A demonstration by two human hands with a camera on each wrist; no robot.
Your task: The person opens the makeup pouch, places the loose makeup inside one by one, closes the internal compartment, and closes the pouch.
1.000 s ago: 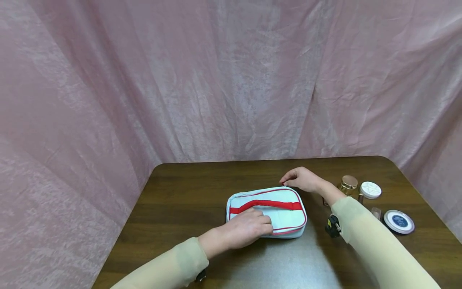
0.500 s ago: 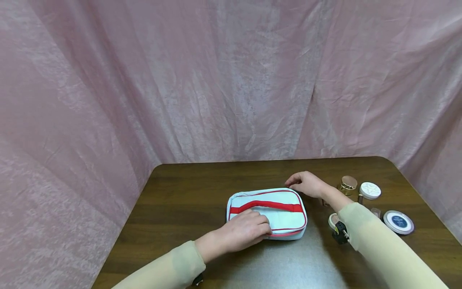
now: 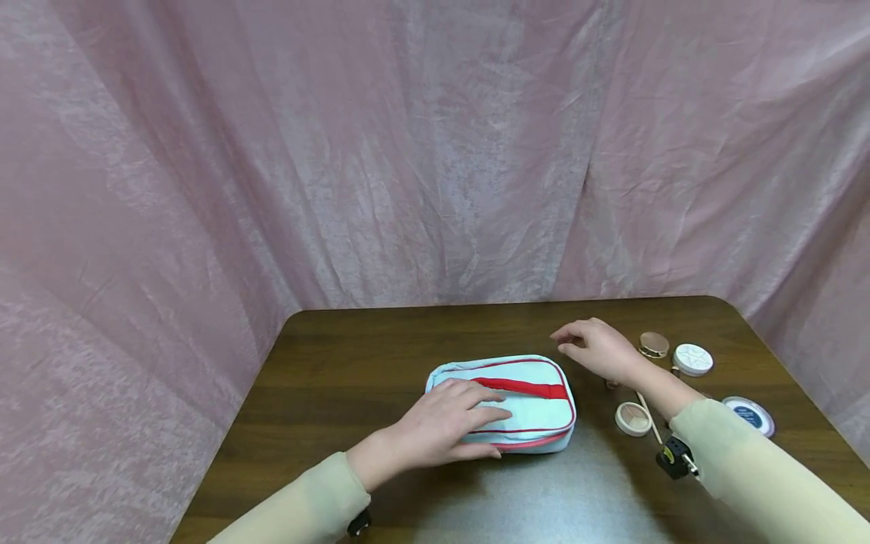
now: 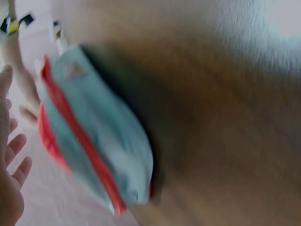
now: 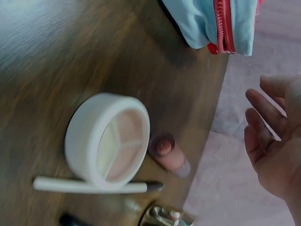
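A pale blue pouch [image 3: 537, 414] with red piping, a red handle and a red zipper lies on the table, its zipper drawn along the side. My left hand [image 3: 442, 423] is over its near left part, fingers loosely extended; contact with the pouch cannot be told. In the left wrist view the same hand [image 4: 11, 169] appears apart from the pouch [image 4: 110, 136]. Beyond the pouch's far right corner, my right hand [image 3: 598, 351] hovers with relaxed fingers and holds nothing. A red zipper pull [image 5: 212, 48] hangs at that end of the zipper.
Right of the pouch are a white pot [image 5: 80, 141] of three-toned makeup, a white pencil-like stick [image 5: 47, 184] and a small pinkish tube [image 5: 171, 157]. Farther right stand a gold-lidded jar [image 3: 654, 344], a white star-patterned round case [image 3: 694, 359] and a blue-labelled round container [image 3: 749, 414]. A pink curtain [image 3: 408, 151] hangs behind.
My right hand has left the pouch's far corner and moved right. My left hand has loosened from the pouch's near side, its fingers spreading and shifting slightly left. The pouch barely moved.
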